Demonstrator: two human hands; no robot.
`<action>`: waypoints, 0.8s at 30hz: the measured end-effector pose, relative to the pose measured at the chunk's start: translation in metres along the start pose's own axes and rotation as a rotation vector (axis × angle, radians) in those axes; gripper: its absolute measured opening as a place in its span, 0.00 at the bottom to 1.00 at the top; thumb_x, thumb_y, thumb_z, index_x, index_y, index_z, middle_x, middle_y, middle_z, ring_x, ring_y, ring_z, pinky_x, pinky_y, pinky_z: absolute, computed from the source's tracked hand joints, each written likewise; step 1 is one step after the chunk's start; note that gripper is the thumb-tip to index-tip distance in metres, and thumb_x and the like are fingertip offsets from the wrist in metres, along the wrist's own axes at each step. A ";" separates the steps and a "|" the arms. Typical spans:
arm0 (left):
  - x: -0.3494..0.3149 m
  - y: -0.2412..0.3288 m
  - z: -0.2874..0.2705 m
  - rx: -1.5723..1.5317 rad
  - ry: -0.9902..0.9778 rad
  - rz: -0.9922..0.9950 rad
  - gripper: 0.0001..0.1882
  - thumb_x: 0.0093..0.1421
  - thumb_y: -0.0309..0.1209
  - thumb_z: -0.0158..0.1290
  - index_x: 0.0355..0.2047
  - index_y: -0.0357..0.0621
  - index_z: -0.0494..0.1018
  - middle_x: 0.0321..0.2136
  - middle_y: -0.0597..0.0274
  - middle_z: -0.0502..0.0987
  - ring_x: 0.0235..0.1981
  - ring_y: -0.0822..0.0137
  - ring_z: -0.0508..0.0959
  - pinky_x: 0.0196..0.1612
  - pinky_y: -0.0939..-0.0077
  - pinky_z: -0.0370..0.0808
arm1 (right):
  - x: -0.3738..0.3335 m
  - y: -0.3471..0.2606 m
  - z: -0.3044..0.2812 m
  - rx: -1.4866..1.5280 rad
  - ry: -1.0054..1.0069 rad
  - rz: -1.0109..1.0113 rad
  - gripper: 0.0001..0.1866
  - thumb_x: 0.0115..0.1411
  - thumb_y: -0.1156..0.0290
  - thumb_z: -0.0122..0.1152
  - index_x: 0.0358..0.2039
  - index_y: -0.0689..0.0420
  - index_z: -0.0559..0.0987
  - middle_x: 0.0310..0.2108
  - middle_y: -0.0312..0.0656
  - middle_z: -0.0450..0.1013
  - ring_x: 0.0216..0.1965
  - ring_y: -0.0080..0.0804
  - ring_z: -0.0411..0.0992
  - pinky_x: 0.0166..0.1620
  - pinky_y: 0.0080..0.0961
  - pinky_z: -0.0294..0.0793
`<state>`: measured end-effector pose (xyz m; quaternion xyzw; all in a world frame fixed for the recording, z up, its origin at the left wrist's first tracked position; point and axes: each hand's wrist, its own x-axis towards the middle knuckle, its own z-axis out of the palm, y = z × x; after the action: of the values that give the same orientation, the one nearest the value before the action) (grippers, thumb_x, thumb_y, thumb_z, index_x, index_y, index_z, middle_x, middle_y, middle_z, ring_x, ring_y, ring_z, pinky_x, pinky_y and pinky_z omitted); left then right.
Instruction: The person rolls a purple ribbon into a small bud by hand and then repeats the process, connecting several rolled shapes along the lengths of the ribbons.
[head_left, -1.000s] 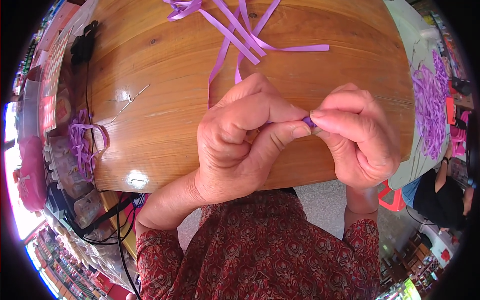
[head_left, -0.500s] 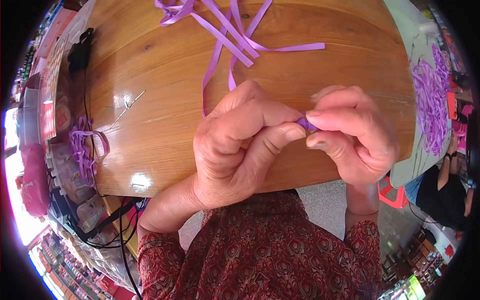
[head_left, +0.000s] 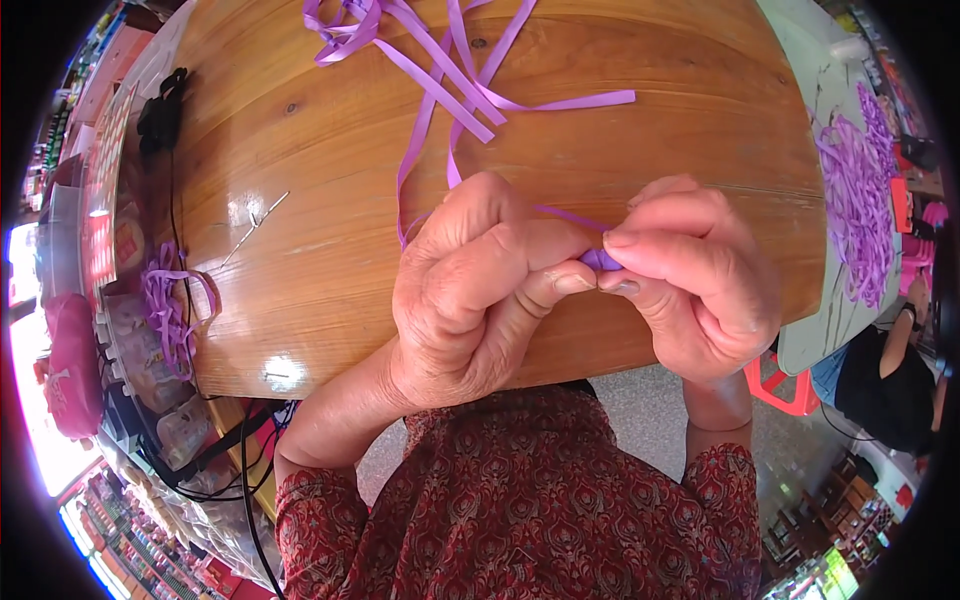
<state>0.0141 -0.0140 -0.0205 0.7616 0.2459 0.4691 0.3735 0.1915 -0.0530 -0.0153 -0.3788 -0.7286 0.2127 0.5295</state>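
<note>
A small folded piece of purple ribbon (head_left: 599, 260) is pinched between my two hands, just above the near part of the wooden table. My left hand (head_left: 480, 285) grips its left side with thumb and forefinger, the other fingers curled in. From the right, my right hand (head_left: 705, 275) closes thumb and fingertips on the same piece. A thin strand leads away behind my fingers. Long purple ribbon strips (head_left: 450, 80) lie across the table's far middle, some running down behind my left hand. How the held piece is folded is mostly hidden.
On the wooden table (head_left: 330, 130) lie a thin metal tool (head_left: 254, 228), a purple ribbon bundle (head_left: 172, 305) by the left edge and a black cable (head_left: 163, 110). A pale side table (head_left: 815, 335) at right bears a purple ribbon heap (head_left: 857, 205). A red stool (head_left: 785, 388) stands below.
My right hand has shifted slightly left, its thumb now closer to the left thumb. More of the folded purple piece shows, and a strand now appears behind my fingers.
</note>
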 end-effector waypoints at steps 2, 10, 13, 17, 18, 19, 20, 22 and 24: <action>0.000 -0.001 0.000 0.003 0.004 0.008 0.07 0.52 0.25 0.60 0.32 0.39 0.76 0.26 0.65 0.77 0.22 0.69 0.67 0.26 0.77 0.66 | -0.001 -0.001 0.003 0.022 0.015 0.014 0.09 0.51 0.77 0.65 0.34 0.62 0.77 0.29 0.44 0.72 0.28 0.33 0.69 0.33 0.30 0.70; -0.004 0.001 -0.006 -0.195 -0.060 -0.146 0.04 0.54 0.24 0.59 0.31 0.39 0.77 0.25 0.63 0.75 0.23 0.70 0.69 0.27 0.77 0.67 | -0.001 0.002 0.002 0.147 -0.018 0.060 0.08 0.52 0.75 0.64 0.33 0.62 0.77 0.29 0.42 0.71 0.27 0.31 0.68 0.32 0.30 0.69; -0.003 0.001 -0.005 -0.202 -0.031 -0.132 0.04 0.54 0.24 0.59 0.31 0.39 0.77 0.24 0.63 0.75 0.23 0.71 0.69 0.27 0.78 0.67 | -0.001 0.001 0.003 0.102 0.007 0.033 0.08 0.52 0.75 0.64 0.33 0.62 0.77 0.29 0.42 0.71 0.27 0.31 0.68 0.32 0.30 0.68; -0.005 -0.001 -0.005 -0.185 -0.044 -0.115 0.04 0.53 0.24 0.59 0.31 0.39 0.77 0.25 0.63 0.75 0.22 0.70 0.68 0.26 0.78 0.67 | -0.001 0.001 0.004 0.039 0.024 -0.034 0.08 0.52 0.75 0.64 0.33 0.62 0.77 0.29 0.42 0.72 0.26 0.31 0.68 0.31 0.31 0.68; -0.005 -0.002 -0.004 -0.185 -0.039 -0.076 0.04 0.53 0.24 0.59 0.30 0.39 0.77 0.24 0.63 0.75 0.22 0.70 0.68 0.26 0.78 0.66 | -0.001 0.001 0.004 0.025 0.027 -0.056 0.08 0.52 0.75 0.64 0.33 0.62 0.77 0.29 0.42 0.72 0.26 0.31 0.68 0.31 0.32 0.68; -0.005 -0.003 -0.004 -0.184 -0.035 -0.036 0.04 0.53 0.24 0.59 0.30 0.39 0.77 0.24 0.64 0.75 0.22 0.70 0.68 0.25 0.78 0.66 | -0.001 0.001 0.003 0.025 0.026 -0.055 0.08 0.52 0.75 0.64 0.33 0.62 0.77 0.29 0.42 0.72 0.26 0.31 0.68 0.31 0.32 0.68; -0.005 -0.002 -0.004 -0.184 -0.036 -0.038 0.04 0.53 0.24 0.59 0.30 0.39 0.77 0.24 0.64 0.75 0.22 0.70 0.68 0.25 0.78 0.66 | -0.001 0.000 0.002 0.009 0.024 -0.067 0.08 0.52 0.75 0.64 0.33 0.62 0.77 0.29 0.42 0.72 0.26 0.30 0.68 0.31 0.32 0.68; -0.004 0.001 -0.006 -0.061 -0.073 0.010 0.05 0.52 0.24 0.60 0.29 0.40 0.77 0.22 0.65 0.72 0.20 0.69 0.68 0.25 0.77 0.65 | -0.001 -0.002 0.001 -0.007 0.022 -0.076 0.09 0.52 0.75 0.64 0.33 0.62 0.77 0.28 0.42 0.72 0.26 0.30 0.68 0.31 0.33 0.68; -0.005 -0.001 -0.008 -0.054 -0.090 0.008 0.05 0.51 0.25 0.60 0.29 0.40 0.77 0.21 0.65 0.71 0.20 0.69 0.68 0.24 0.76 0.65 | 0.000 -0.003 0.002 -0.006 0.013 -0.060 0.09 0.52 0.73 0.64 0.33 0.62 0.77 0.28 0.41 0.72 0.25 0.30 0.68 0.31 0.32 0.68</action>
<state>0.0053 -0.0144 -0.0214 0.7725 0.2131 0.4425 0.4026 0.1888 -0.0552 -0.0138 -0.3597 -0.7369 0.1918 0.5393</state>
